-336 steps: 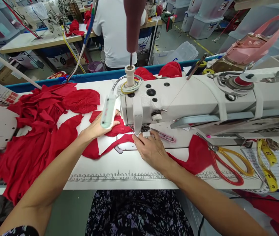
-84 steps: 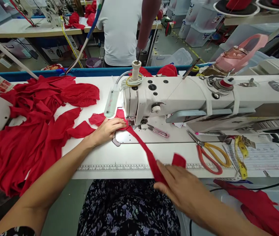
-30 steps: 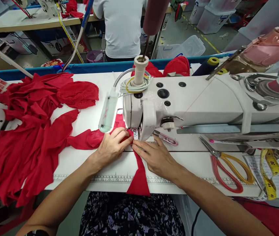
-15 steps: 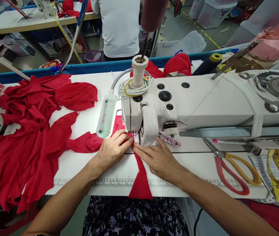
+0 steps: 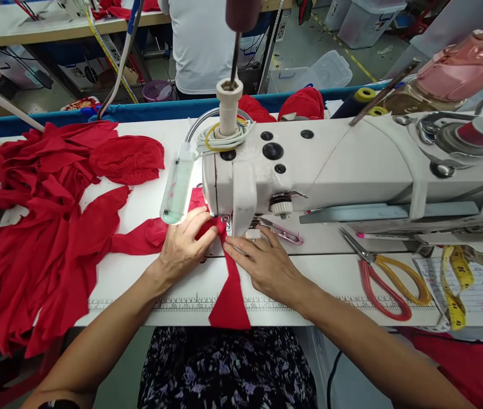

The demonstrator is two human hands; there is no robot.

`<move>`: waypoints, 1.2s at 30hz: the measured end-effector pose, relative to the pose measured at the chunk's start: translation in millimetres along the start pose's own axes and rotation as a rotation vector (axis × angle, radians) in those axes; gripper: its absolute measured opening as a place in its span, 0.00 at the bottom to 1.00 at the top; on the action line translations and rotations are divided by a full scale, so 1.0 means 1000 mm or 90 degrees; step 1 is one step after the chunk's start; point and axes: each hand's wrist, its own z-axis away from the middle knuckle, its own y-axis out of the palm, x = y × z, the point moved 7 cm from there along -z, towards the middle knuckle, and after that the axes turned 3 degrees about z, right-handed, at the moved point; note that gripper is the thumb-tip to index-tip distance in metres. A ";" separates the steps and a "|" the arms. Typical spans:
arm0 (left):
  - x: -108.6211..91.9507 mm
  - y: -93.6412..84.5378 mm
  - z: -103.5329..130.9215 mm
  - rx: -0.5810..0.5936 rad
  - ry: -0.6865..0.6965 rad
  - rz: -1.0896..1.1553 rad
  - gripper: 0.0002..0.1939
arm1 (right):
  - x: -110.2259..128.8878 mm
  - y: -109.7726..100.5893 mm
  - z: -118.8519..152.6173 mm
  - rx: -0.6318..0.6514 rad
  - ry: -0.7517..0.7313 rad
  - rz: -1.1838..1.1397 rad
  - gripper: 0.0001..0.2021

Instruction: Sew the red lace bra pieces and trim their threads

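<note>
Your left hand [image 5: 184, 247] and right hand [image 5: 267, 264] press flat, fingers open, on the limp, stretchy red fabric strip [image 5: 229, 289]; hold it close beside the presser foot [image 5: 227, 222].

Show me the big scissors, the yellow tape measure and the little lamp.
scissors [image 5: 394, 284], head view, on the handle loops.
tape measure [image 5: 454, 284], head view, on its folded band.
lamp [image 5: 177, 187], head view, on its pale housing.

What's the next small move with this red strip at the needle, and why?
Probably feed the red fabric strip straight back under the sewing machine head: left hand and right hand press it flat either side, its tail hanging over the table edge.
</note>
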 end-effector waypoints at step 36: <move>-0.013 -0.008 0.006 0.145 0.011 0.053 0.20 | 0.007 -0.009 -0.001 -0.051 -0.023 -0.029 0.23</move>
